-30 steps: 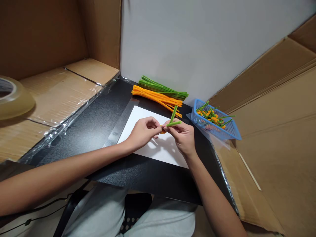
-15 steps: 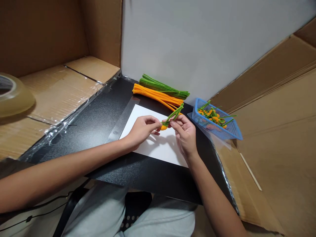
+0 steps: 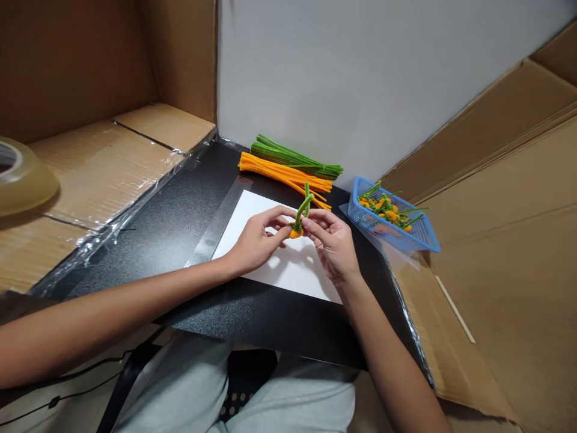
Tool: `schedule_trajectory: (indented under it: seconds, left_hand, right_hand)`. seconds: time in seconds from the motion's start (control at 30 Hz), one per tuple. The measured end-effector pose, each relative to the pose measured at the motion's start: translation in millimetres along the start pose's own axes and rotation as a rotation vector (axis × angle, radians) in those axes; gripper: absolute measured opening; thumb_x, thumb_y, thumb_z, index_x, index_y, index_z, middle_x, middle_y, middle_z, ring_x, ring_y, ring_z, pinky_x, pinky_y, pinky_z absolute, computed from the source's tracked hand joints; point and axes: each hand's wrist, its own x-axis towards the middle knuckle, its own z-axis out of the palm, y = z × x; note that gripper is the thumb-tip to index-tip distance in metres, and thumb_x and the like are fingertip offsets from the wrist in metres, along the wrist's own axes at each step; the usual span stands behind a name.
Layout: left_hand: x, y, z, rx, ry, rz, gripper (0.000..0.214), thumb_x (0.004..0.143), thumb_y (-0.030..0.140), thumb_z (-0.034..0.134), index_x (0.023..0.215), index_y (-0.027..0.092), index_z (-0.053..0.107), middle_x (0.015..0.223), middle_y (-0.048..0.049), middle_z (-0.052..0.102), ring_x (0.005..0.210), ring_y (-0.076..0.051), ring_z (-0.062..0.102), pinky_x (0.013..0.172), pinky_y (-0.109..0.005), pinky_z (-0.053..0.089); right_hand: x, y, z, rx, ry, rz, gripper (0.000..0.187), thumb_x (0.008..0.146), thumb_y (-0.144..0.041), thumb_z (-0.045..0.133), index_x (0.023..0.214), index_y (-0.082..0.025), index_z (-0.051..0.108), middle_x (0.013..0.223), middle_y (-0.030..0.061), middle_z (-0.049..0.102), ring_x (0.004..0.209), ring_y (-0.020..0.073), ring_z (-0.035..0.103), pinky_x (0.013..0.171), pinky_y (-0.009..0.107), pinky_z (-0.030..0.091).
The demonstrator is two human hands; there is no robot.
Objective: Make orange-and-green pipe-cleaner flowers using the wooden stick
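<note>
The person wears loose trousers (image 3: pixel 180 385) of light grey cloth. The left hand (image 3: pixel 256 240) and the right hand (image 3: pixel 333 243) are bare, and the long forearms above them are bare also.

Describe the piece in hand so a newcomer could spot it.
On the black tabletop, over a white paper sheet, the left hand and right hand meet. Between them sits a small orange pipe-cleaner knob with green stems, the only piece held.
</note>
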Motion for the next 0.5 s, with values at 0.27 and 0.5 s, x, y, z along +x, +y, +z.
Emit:
schedule_trajectory:
  seconds: [0.27, 0.5]
  left_hand:
    - [0.2, 4.7, 1.1, 0.045, 0.001, 0.026, 0.014, 0.086, 0.024, 0.057, 0.094, 0.018, 0.067, 0.090, -0.0046, 0.064, 0.077, -0.013, 0.059, 0.062, -0.020, 0.053]
    - [-0.6, 5.4, 0.6, 0.183, 0.016, 0.064, 0.006, 0.081, 0.024, 0.064, 0.083, 0.018, 0.061, 0.089, -0.0022, 0.055, 0.077, -0.012, 0.052, 0.062, -0.019, 0.047]
  right_hand:
    - [-2.0, 0.4, 1.3, -0.049, 0.005, -0.048, 0.034, 0.069, -0.029, 0.081, 0.099, -0.022, 0.068, 0.074, -0.0002, 0.073, 0.071, 0.0154, 0.068, 0.070, 0.029, 0.054]
    - [-6.6, 6.1, 2.9, -0.100, -0.023, -0.117, 0.030, 0.075, -0.028, 0.079, 0.102, -0.022, 0.071, 0.082, 0.0018, 0.076, 0.077, 0.0177, 0.071, 0.076, 0.032, 0.056]
